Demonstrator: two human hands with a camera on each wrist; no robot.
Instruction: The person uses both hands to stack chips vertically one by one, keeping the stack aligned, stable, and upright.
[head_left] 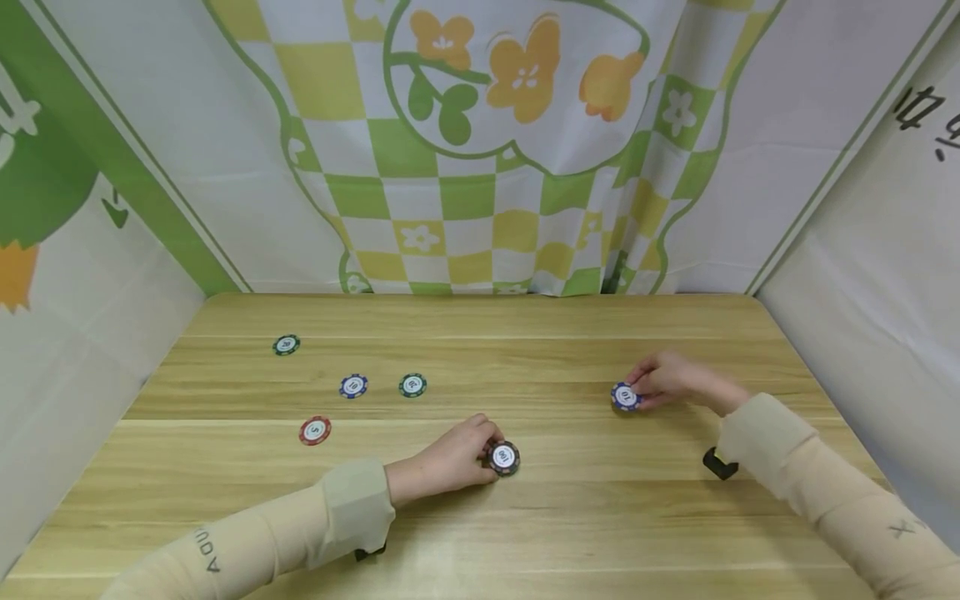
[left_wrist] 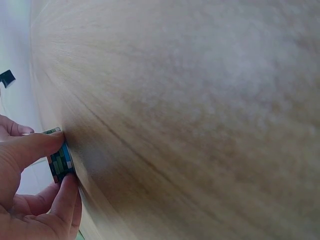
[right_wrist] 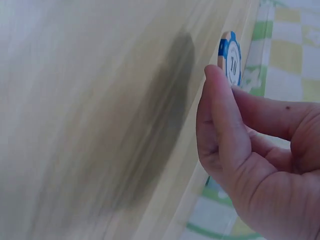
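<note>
My left hand (head_left: 459, 455) grips a short stack of poker chips (head_left: 504, 457) near the middle of the table, a black chip marked 100 on top. From the left wrist view, the stack (left_wrist: 62, 162) shows green and blue edges between thumb and fingers, right at the tabletop. Over on the right, my right hand (head_left: 672, 380) pinches a blue poker chip (head_left: 626, 397) marked 10 by its edge. In the right wrist view this chip (right_wrist: 232, 61) is held up over the wood, with the hand's shadow beside it.
Loose chips lie on the left of the wooden table (head_left: 585, 533): a green 20 chip (head_left: 286, 345) farthest back, a blue 10 chip (head_left: 353, 386), another green chip (head_left: 412, 385) and a red 5 chip (head_left: 315, 430). A checkered curtain (head_left: 465, 196) hangs behind the back edge.
</note>
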